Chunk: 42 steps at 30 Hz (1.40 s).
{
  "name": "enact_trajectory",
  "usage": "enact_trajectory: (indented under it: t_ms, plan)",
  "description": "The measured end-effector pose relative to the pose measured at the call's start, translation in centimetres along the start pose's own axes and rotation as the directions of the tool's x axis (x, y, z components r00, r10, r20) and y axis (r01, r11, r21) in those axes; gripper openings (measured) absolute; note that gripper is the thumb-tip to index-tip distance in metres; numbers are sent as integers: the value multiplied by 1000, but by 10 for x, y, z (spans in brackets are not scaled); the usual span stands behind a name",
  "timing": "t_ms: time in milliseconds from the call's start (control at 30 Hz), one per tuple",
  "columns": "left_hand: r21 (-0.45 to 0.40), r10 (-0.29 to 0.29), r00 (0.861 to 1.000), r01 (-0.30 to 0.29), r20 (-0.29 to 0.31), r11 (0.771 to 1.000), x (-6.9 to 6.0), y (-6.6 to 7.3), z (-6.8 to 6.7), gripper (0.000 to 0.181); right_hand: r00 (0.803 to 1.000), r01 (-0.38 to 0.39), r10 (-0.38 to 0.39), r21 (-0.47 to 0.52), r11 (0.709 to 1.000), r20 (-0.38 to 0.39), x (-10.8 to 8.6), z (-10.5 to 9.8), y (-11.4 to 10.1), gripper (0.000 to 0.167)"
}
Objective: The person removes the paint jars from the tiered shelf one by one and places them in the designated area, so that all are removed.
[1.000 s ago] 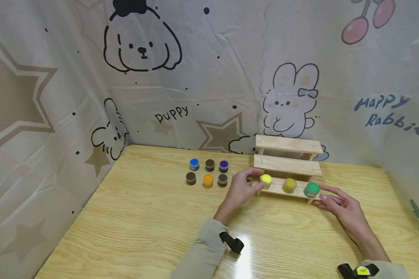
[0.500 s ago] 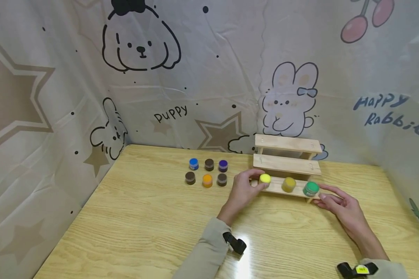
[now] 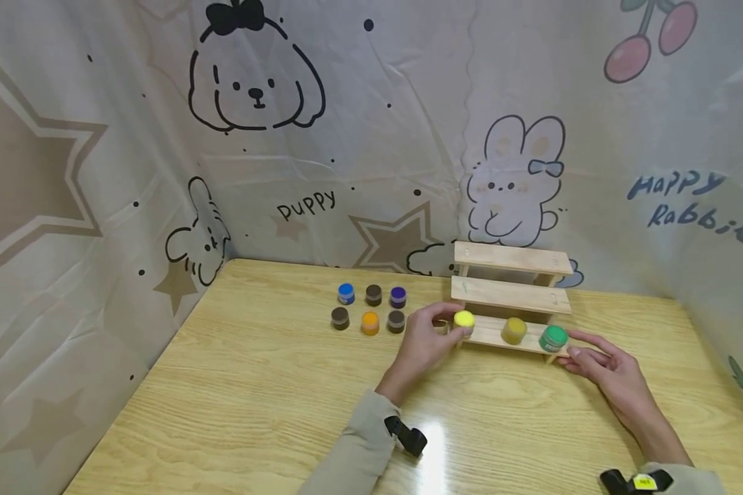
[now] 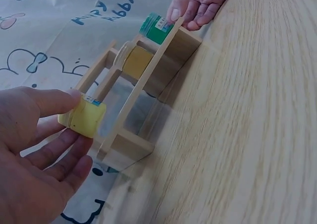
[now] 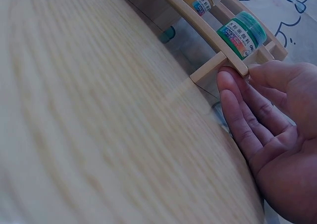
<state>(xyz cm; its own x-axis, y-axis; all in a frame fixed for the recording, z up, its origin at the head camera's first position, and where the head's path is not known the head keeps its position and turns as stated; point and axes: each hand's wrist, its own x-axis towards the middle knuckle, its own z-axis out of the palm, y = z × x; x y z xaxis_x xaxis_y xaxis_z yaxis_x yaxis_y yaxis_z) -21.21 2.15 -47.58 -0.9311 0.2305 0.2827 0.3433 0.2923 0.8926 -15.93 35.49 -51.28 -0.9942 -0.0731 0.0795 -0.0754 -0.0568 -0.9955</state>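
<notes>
head view: your left hand [image 3: 426, 338] pinches the yellow jar [image 3: 464, 320] at the left end of the lowest step [image 3: 489, 333] of the wooden rack [image 3: 512, 258], the ochre jar [image 3: 514, 331] and the green jar [image 3: 554, 337] standing farther right along it, while your right hand [image 3: 613, 375] holds the step's right end. left wrist view: the yellow jar lies between your thumb and fingers, near their tips, its contact with the step unclear. right wrist view: your digits grip the step's end, just beside the green jar.
</notes>
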Motion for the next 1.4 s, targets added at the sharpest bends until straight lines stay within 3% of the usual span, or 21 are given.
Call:
enact_trajectory:
  t_ms: [200, 333, 500, 833, 1400]
  plan:
    - [-52, -44, 999, 44, -6, 998, -2, 1, -10, 32, 1000, -4, 4, 12, 1000, 18, -1, 1, 1, 36]
    - [-73, -32, 999, 32, -6, 997, -3, 2, -14, 31, 1000, -4, 4, 13, 1000, 15, -1, 2, 1, 35]
    - [-41, -4, 1000, 5, 9, 999, -10, 2, -19, 30, 1000, 10, -11, 14, 1000, 26, -1, 1, 0, 36]
    - [-93, -29, 998, 34, 47, 995, -27, -5, -43, 31, 1000, -2, 2, 4, 1000, 18, 0, 0, 0, 36]
    - [11, -83, 992, 82, 93, 997, -47, -22, -89, 32, 1000, -10, 10, 16, 1000, 19, -1, -1, -1, 33]
